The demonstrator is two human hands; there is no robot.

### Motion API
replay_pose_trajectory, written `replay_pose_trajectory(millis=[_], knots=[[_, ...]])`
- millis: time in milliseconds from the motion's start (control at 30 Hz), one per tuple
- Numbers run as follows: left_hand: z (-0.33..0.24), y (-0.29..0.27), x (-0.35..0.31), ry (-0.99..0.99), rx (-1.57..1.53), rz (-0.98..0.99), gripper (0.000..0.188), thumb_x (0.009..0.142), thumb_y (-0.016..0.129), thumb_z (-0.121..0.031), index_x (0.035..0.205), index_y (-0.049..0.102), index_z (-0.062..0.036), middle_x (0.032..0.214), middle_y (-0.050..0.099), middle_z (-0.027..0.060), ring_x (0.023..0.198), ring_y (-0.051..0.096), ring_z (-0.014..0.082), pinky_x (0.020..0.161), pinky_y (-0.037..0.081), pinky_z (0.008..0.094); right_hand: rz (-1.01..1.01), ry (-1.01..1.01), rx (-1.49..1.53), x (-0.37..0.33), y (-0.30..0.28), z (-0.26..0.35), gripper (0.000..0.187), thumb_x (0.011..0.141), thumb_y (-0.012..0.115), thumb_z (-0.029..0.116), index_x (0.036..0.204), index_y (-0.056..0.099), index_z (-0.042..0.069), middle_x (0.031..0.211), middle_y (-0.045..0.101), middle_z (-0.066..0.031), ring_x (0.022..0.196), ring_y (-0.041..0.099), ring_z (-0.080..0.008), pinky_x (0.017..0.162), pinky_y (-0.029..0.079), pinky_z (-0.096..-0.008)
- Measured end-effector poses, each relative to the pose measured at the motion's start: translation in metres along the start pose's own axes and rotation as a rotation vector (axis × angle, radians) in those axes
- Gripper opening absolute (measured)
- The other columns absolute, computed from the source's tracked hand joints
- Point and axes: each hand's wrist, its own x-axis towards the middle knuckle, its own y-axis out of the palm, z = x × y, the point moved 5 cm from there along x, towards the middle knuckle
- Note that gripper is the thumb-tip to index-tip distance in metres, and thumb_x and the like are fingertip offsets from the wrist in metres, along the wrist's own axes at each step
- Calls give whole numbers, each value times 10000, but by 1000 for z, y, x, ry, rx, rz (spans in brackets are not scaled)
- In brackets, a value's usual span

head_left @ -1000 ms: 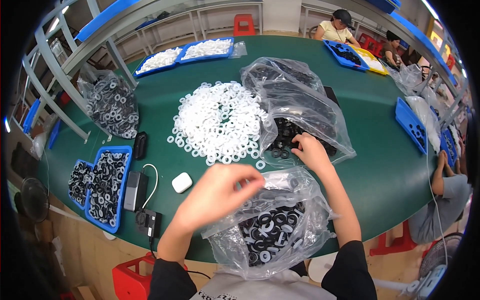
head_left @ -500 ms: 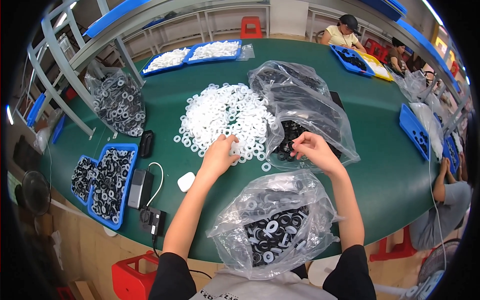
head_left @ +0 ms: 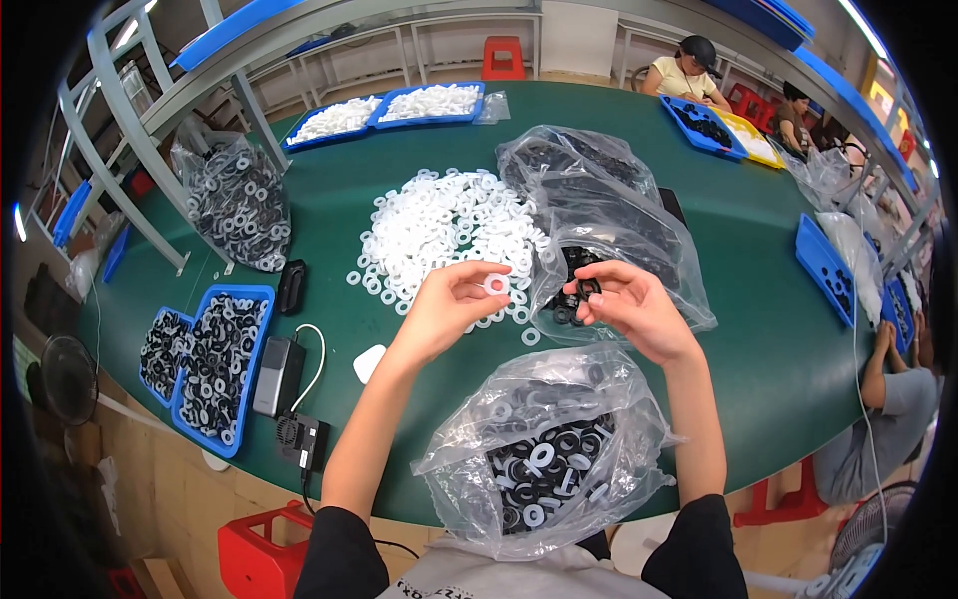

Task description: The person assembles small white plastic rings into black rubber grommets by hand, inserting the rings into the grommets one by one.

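Left hand point(head_left: 447, 302): pinched a white ring point(head_left: 504, 285), opened only as wide as its rim.
Right hand point(head_left: 642, 307): held a black ring point(head_left: 583, 288) likewise, apart from the white.
Rings: hung over the table point(head_left: 758, 399), well in from its front edge, beyond the mixed bag point(head_left: 454, 444).
Pairing: looked like the step in hand; seemed to call for lining up both holes.

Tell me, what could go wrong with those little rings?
The white ring pinched in the left hand might slip onto the white pile. The black ring in the right hand could drop among the black pieces nearby. The right forearm, close beside the front bag, might snag it.
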Motion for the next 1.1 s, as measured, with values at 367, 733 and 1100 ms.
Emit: replay_pose_trajectory(millis=[367, 733, 1100], knots=[[-38, 26, -28, 20, -280, 173, 452, 852, 676, -12, 1292, 572, -1, 1083, 660, 76, 983, 644, 127, 882, 514, 258, -107, -285, -309, -10, 29, 17, 368, 800, 736, -20, 1149, 619, -32, 1055, 618, -69, 877, 618, -116, 793, 505, -255], [-28, 38, -28, -18, -399, 171, 391, 957, 592, -106, 1307, 528, 54, 1206, 619, 137, 1003, 646, 168, 904, 522, 292, -137, -277, -162, -11, 33, 11, 353, 826, 722, -8, 1163, 620, -26, 1013, 613, -46, 885, 592, -112, 819, 483, -258], [-33, 52, -36, -132, -924, 321, 400, 1054, 376, -206, 1279, 487, 105, 1231, 587, 199, 1172, 591, 296, 1025, 487, 406, -301, -661, -936, -21, 58, 21, 369, 693, 800, 23, 1045, 692, 15, 962, 608, -93, 872, 602, -204, 735, 497, -300]])
